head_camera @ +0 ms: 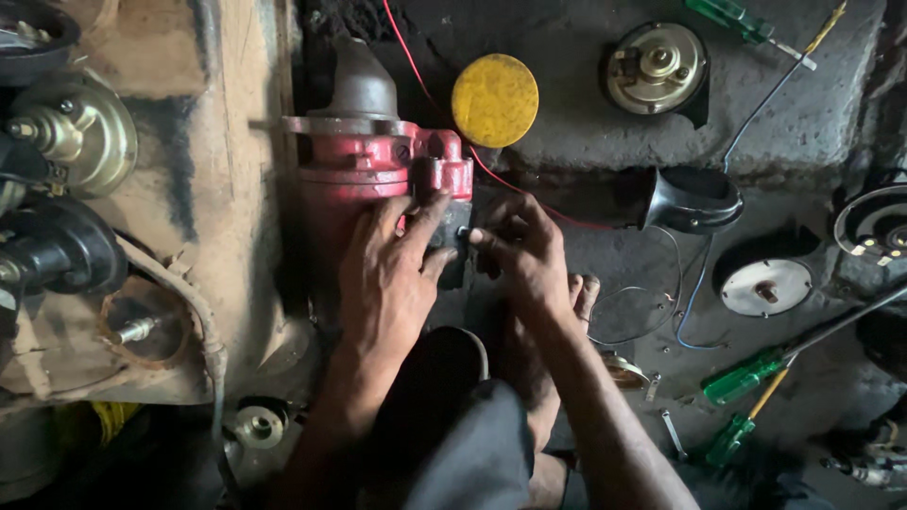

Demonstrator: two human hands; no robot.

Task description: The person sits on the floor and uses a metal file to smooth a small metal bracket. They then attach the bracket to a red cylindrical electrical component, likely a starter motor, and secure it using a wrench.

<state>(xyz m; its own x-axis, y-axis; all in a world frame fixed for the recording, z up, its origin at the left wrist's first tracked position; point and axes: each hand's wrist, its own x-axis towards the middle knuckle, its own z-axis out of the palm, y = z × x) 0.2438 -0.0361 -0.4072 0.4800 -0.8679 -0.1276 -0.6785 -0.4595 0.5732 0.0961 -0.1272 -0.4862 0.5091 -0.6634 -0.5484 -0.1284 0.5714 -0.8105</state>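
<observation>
On the dirty grey floor (586,274), against a worn wooden board (217,189), stands a red starter motor (373,165) with a dark grey nose pointing away from the person. The left hand (387,274) lies flat on the near side of the red starter motor, fingers spread and pressing on its body, the thumb reaching to a small dark block (453,231) at the right corner of the motor. The right hand (524,260) is just right of the motor; its fingertips are pinched together on this same dark block, so both hands touch it. Behind the motor and a little to the right lies a round yellow cap (494,99), and a thin red wire (416,71) passes between them. Right of the motor rests a black horn (694,200). Far to the right, nearer to the person, lie two green-handled screwdrivers (746,378). Left of the motor, beyond the board, sits a brass-coloured disc horn (76,132).
</observation>
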